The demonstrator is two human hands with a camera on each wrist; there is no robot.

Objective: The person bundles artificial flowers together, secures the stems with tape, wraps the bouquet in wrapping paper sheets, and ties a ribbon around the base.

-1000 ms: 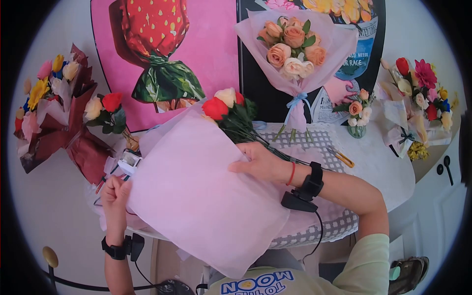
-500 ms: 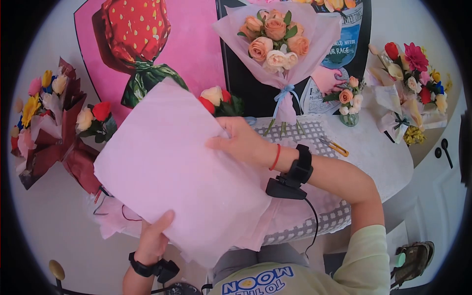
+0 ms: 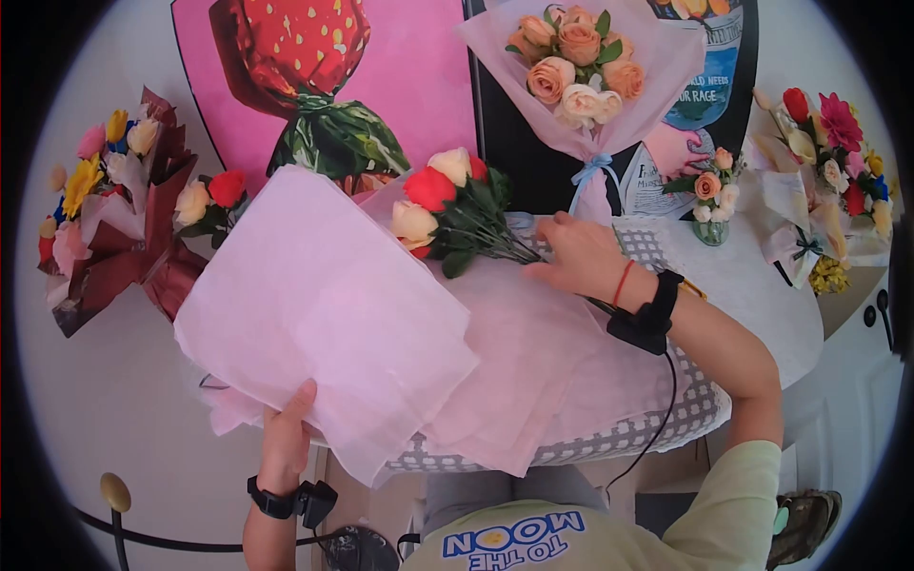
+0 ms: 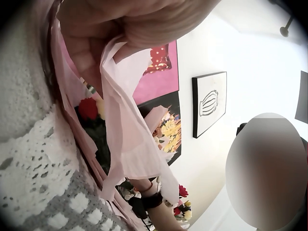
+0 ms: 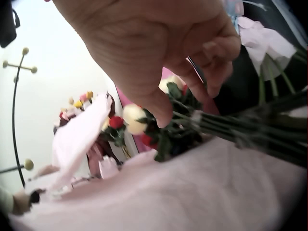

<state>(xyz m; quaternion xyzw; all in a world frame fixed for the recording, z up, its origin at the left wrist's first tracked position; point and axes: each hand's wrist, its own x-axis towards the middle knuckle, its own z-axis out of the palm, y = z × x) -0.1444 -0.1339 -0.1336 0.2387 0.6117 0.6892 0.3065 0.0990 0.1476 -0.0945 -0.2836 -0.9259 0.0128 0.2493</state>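
My left hand [image 3: 286, 438] pinches the lower edge of folded pale pink paper [image 3: 314, 295], thumb on top. In the left wrist view the paper [image 4: 130, 144] hangs from the curled fingers of that hand [image 4: 130, 29]. Red and cream roses [image 3: 433, 195] lie at the back of the table on more pink sheets [image 3: 514, 381]. Over their stems is my right hand [image 3: 586, 255], fingers slightly bent and apart. The right wrist view shows that hand [image 5: 159, 53] with its thumb beside the bundled green stems [image 5: 250, 130], not closed round them.
A wrapped peach rose bouquet [image 3: 581, 76] stands at the back, with a small vase of roses [image 3: 710, 205] to its right. Other bouquets stand at far left [image 3: 143, 228] and far right [image 3: 828, 181]. A cutter [image 3: 695, 288] lies partly behind my right wrist.
My right hand has let go of the pink paper and moved right, to the stems. The folded paper, held by my left hand, has come off the roses, and the sheets beneath show more.
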